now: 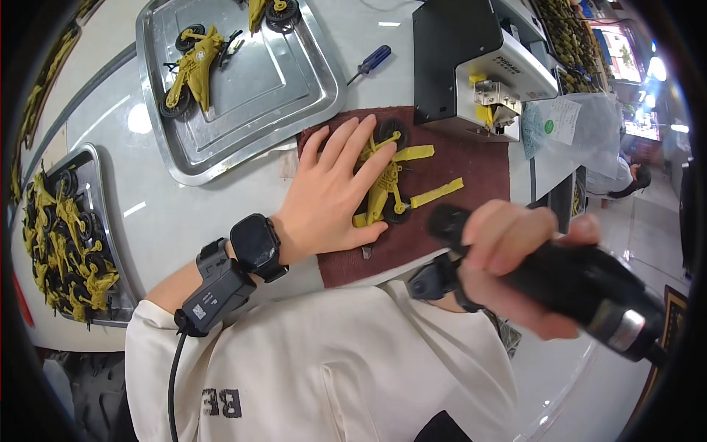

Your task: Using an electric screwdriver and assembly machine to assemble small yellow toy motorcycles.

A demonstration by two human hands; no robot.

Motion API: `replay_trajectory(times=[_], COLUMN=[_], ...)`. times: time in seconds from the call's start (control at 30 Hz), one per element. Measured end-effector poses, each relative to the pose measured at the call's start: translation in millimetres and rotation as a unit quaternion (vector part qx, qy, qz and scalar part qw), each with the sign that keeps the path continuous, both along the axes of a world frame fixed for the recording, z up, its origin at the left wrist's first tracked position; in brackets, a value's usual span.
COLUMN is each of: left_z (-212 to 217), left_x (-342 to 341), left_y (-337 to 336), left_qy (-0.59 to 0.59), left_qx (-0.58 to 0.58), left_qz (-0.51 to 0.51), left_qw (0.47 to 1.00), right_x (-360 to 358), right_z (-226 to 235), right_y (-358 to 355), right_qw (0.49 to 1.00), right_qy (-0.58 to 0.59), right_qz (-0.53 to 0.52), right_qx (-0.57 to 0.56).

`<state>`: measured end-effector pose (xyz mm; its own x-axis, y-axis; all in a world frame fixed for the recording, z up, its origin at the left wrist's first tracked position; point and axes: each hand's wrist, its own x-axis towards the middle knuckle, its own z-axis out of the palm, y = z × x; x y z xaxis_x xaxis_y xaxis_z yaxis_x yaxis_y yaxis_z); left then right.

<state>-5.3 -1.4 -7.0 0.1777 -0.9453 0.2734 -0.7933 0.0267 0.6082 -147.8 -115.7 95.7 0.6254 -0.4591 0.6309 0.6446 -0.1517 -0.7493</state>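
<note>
My left hand (331, 188) lies with fingers outstretched over a yellow toy motorcycle (381, 190), pressing it to a dark red cloth (471, 166). Its black wheels and part of its yellow body show beside my index finger and thumb; my palm hides the rest. Two yellow strips (437, 193) stick out to its right. Wrapped in my right hand (515, 258) is a black electric screwdriver (582, 283), blurred by motion, with a cord at its rear end. It is held up to the right of the motorcycle, apart from it.
A metal tray (258, 110) holds more toy motorcycles, and another tray (110, 243) at left is heaped with them. A blue-handled screwdriver (374, 60) lies beside a black and white machine (479, 74). A clear plastic bag (582, 140) stands at right. A person sits beyond.
</note>
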Motion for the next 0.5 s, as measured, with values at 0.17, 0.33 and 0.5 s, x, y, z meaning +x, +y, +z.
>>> replay_trajectory(times=[0.17,0.33,0.5], left_z=[-1.5,-1.3,-2.0], left_x=[0.2,-1.6,0.4], left_y=[2.0,2.8,1.6], left_qy=[0.008,0.013,0.027], left_qx=[-0.002,-0.005,-0.025], left_qz=[0.006,0.004,0.007], left_qw=[1.0,1.0,0.999], right_x=[3.9,8.1,19.8], right_z=[-23.1,-30.3,-31.8], right_y=[10.9,15.0,11.1], right_qw=[0.996,0.996,0.988], right_qy=[0.041,0.064,0.109], right_qz=[0.057,0.05,0.096], right_qx=[-0.057,-0.03,-0.043])
